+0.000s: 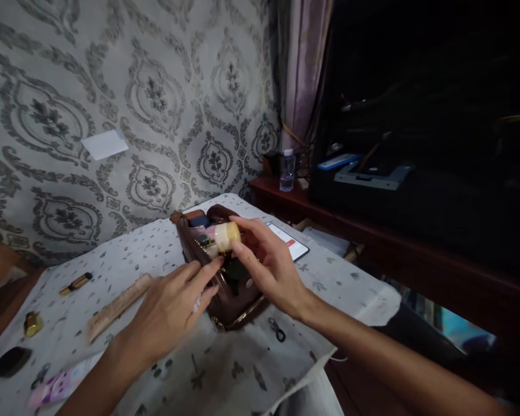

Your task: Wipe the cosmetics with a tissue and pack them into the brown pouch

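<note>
A brown open pouch (238, 309) lies in the middle of the cloth-covered table (225, 375), with small items inside. My right hand (266, 263) pinches a small pale yellow jar (226, 236) just above the pouch's opening. My left hand (173, 309) rests on the pouch's near left edge, fingers bent and touching it. A phone (291, 241) with a lit screen lies just behind my right hand.
On the cloth at left lie a long tan box (117, 306), a gold and black tube (75, 283), a gold cap (32, 323), a black oval item (11, 361) and a pink packet (54, 388). A water bottle (287, 170) stands on the dark wooden shelf (372, 231) at right.
</note>
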Demonstrator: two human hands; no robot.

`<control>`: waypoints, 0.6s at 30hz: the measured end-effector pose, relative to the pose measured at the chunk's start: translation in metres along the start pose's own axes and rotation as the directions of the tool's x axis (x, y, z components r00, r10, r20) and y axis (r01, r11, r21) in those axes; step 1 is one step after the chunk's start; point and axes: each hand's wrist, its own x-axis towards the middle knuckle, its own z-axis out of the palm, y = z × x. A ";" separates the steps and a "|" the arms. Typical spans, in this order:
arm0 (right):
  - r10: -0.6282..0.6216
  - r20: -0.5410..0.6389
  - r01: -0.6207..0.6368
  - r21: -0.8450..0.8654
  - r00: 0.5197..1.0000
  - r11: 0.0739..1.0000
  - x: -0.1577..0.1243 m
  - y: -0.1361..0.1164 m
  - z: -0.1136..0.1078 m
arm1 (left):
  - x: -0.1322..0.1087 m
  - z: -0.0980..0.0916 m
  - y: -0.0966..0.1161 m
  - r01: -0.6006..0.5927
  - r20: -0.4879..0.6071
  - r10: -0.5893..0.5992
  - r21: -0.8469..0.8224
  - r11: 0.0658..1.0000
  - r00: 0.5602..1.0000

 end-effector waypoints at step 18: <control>0.139 0.632 0.052 -0.274 0.762 0.960 0.021 0.011 -0.029 | -0.015 0.009 0.002 -0.009 -0.031 0.011 0.074 0.997 0.999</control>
